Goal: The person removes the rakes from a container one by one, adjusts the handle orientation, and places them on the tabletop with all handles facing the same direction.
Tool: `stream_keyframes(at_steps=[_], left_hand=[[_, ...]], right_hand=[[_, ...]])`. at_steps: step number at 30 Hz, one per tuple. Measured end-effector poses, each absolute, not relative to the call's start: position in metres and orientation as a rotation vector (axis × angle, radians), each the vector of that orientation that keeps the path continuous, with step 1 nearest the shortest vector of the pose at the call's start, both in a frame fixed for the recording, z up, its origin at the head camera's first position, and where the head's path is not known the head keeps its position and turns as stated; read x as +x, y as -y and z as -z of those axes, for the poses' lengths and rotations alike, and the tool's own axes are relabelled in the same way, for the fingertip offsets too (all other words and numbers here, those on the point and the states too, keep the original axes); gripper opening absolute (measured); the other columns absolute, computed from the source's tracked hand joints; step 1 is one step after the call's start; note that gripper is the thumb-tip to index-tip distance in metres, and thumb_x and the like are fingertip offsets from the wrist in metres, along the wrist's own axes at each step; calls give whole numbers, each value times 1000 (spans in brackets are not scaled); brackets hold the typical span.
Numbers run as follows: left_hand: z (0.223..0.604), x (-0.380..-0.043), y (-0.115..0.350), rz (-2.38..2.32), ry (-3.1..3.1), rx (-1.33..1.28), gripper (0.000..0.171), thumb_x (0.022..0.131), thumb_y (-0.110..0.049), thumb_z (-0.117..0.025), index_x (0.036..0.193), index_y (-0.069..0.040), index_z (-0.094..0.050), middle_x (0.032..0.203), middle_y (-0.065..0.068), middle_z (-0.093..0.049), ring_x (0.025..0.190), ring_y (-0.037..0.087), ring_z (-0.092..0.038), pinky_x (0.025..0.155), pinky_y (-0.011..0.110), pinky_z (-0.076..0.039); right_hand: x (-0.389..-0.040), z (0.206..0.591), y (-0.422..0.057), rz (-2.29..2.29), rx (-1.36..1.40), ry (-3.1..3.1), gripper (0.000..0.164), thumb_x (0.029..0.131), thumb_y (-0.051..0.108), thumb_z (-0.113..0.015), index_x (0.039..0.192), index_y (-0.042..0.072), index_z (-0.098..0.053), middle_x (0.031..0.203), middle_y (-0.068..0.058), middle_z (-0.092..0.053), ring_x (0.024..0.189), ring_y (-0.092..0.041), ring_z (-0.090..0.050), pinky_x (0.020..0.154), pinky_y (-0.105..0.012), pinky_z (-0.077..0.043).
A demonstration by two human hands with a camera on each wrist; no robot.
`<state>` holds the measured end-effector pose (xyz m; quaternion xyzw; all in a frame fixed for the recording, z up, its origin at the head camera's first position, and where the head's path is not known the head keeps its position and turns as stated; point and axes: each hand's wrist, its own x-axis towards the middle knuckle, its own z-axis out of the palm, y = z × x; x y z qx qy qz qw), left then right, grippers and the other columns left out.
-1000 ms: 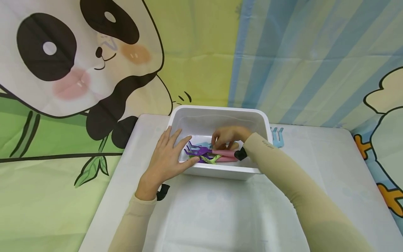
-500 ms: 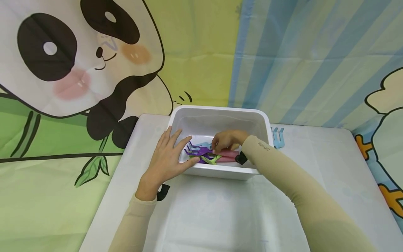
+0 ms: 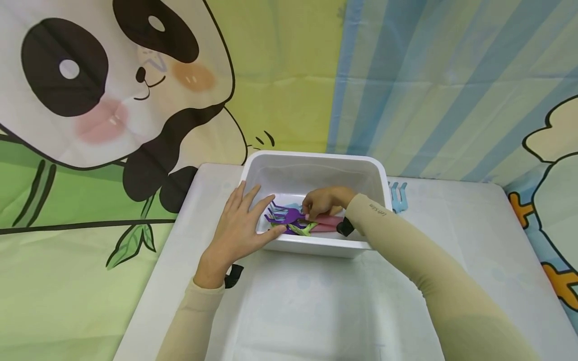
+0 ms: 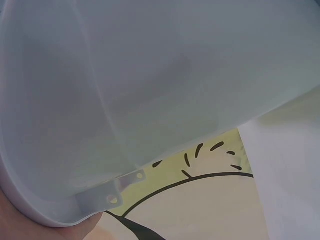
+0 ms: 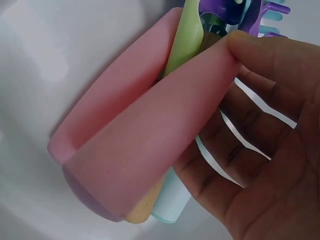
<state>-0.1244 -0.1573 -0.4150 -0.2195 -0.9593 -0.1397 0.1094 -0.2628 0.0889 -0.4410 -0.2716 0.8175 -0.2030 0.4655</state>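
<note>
In the white bin point(image 3: 316, 242), my right hand point(image 3: 326, 200) pinches a toy garden hand rake with a purple tined head point(image 3: 285, 215) and a pink handle point(image 5: 160, 120). The right wrist view shows thumb and fingertips at the handle's narrow end. Beneath it lie a second pink handle point(image 5: 120, 85), a light-green tool point(image 5: 186, 37), a wooden handle point(image 5: 146, 205) and a pale blue handle point(image 5: 171, 197). My left hand point(image 3: 239, 220) rests at the bin's left front corner, fingers spread and thumb over the rim. In the left wrist view the bin's wall point(image 4: 150, 75) hides most of that hand.
Just right of the bin, a light-blue fork-like head point(image 3: 399, 197) lies on the white table point(image 3: 307, 311); the bin hides part of it. A printed curtain point(image 3: 289, 75) with a panda hangs behind the table.
My right hand has shifted slightly and taken the upper pink handle between thumb and fingers. The purple rake head has turned and risen a little. My left hand stays in place.
</note>
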Motion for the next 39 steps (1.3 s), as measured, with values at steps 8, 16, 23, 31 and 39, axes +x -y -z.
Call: stream_keyframes(at_steps=[8,16,23,31,39], left_hand=[[415,-124,158,410,2813,-647,83,87,-78,-47,144,-18,-56,155,19,-38,150,42,-10,121,50,-7],[416,-123,159,402,2787,-653,84,87,-79,-45,141,-16,-59,153,19,-41,149,43,-13,120,53,-10],[416,-123,160,399,2793,-647,83,87,-79,-45,141,-17,-59,153,19,-41,149,42,-12,120,53,-10],[416,-123,160,390,2804,-653,84,87,-78,-46,142,-16,-57,154,19,-40,149,43,-12,120,52,-9],[416,-125,157,397,2804,-650,83,87,-78,-46,142,-16,-58,154,19,-40,149,42,-11,120,52,-8]], right_hand=[[-261,436,-88,556,-589,-1945,12,94,6,-62,106,4,-60,104,-8,-54,80,-17,-53,70,-33,-50],[-263,434,-86,577,-513,-1894,21,93,4,-63,114,1,-59,108,-10,-53,89,-22,-56,80,-43,-57],[-264,433,-84,579,-505,-1872,27,93,3,-63,119,-1,-58,109,-10,-53,85,-20,-58,77,-42,-57],[-263,431,-86,643,-498,-1875,30,93,4,-61,123,2,-56,116,-14,-53,90,-22,-59,79,-43,-58],[-270,421,-94,734,-457,-1872,35,91,2,-61,125,-2,-53,114,-15,-55,95,-24,-59,79,-43,-59]])
